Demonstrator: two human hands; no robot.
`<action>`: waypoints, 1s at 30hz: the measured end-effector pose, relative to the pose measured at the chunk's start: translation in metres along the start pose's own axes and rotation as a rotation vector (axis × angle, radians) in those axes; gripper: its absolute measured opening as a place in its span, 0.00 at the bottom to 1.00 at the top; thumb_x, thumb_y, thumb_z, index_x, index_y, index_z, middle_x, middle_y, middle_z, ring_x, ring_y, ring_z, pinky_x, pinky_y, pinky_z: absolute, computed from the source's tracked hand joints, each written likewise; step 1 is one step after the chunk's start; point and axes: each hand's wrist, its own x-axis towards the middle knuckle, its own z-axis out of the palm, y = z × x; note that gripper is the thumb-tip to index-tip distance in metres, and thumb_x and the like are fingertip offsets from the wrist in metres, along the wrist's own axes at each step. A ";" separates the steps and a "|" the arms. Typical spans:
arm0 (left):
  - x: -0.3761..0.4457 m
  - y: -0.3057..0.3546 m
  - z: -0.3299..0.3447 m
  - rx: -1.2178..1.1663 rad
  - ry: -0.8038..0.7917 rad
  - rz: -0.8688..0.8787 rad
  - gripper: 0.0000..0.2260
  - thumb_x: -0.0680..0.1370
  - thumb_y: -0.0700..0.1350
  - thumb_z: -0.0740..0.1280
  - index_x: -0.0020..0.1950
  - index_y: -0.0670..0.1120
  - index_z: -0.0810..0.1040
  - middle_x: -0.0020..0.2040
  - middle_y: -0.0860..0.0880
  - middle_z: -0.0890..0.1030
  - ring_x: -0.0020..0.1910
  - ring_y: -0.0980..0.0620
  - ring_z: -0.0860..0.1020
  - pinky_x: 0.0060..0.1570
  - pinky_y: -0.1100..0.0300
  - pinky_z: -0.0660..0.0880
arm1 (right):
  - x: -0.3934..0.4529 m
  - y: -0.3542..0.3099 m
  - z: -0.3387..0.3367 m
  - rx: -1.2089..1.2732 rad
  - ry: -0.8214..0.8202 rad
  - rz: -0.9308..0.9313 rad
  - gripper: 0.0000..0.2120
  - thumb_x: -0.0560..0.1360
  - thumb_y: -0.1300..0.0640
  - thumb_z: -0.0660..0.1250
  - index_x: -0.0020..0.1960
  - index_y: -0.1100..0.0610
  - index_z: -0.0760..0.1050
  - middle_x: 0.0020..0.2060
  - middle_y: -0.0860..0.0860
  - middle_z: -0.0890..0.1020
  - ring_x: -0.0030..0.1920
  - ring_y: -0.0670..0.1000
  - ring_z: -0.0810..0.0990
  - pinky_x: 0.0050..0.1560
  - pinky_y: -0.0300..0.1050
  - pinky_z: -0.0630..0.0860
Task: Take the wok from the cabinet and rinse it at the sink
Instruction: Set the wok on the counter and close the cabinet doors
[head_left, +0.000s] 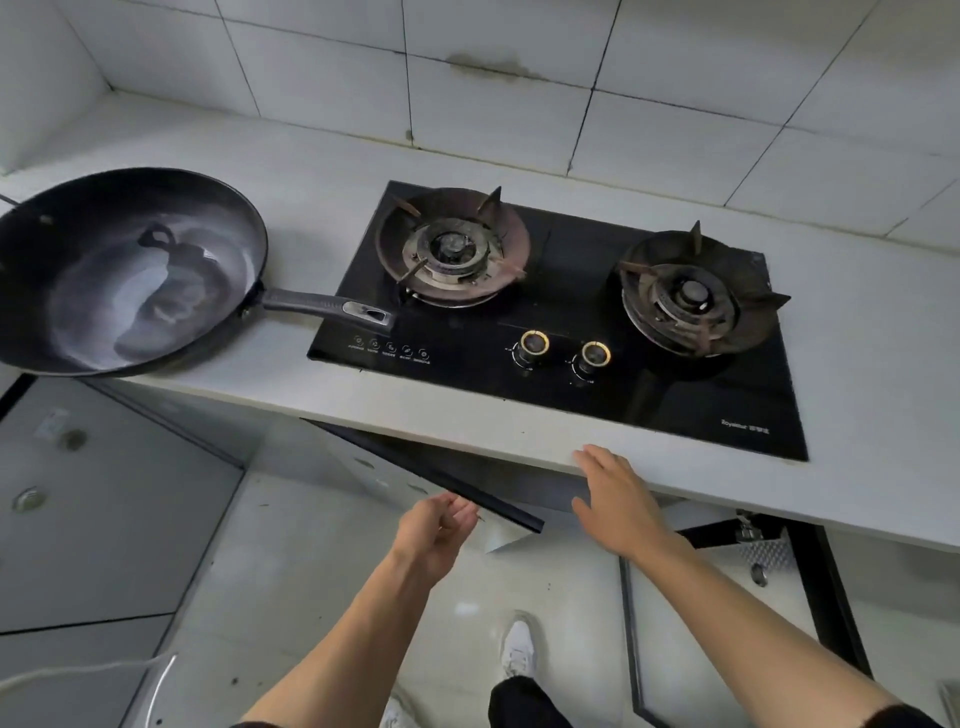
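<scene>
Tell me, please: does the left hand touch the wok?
Apart. The head view shows the left hand low at the cabinet door, while the wok sits on the counter, far from it.
</scene>
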 end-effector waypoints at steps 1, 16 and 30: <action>0.004 0.001 0.006 -0.027 0.011 0.003 0.25 0.71 0.23 0.45 0.63 0.32 0.71 0.66 0.38 0.75 0.63 0.39 0.76 0.65 0.50 0.71 | 0.001 0.002 0.000 -0.002 -0.002 -0.003 0.29 0.77 0.53 0.65 0.75 0.55 0.58 0.72 0.49 0.65 0.70 0.52 0.64 0.69 0.46 0.65; 0.027 0.012 0.059 -0.231 0.112 0.028 0.32 0.71 0.26 0.44 0.76 0.35 0.59 0.75 0.37 0.65 0.76 0.39 0.62 0.76 0.46 0.58 | 0.011 0.008 -0.006 -0.043 -0.043 -0.049 0.28 0.73 0.58 0.67 0.71 0.55 0.63 0.68 0.50 0.69 0.64 0.54 0.69 0.65 0.46 0.69; -0.029 0.030 0.061 0.473 0.068 0.121 0.06 0.81 0.38 0.60 0.54 0.40 0.75 0.55 0.41 0.78 0.57 0.43 0.77 0.63 0.48 0.74 | -0.010 0.007 -0.013 0.146 -0.179 0.015 0.35 0.75 0.57 0.64 0.78 0.53 0.53 0.78 0.48 0.53 0.77 0.51 0.52 0.75 0.51 0.59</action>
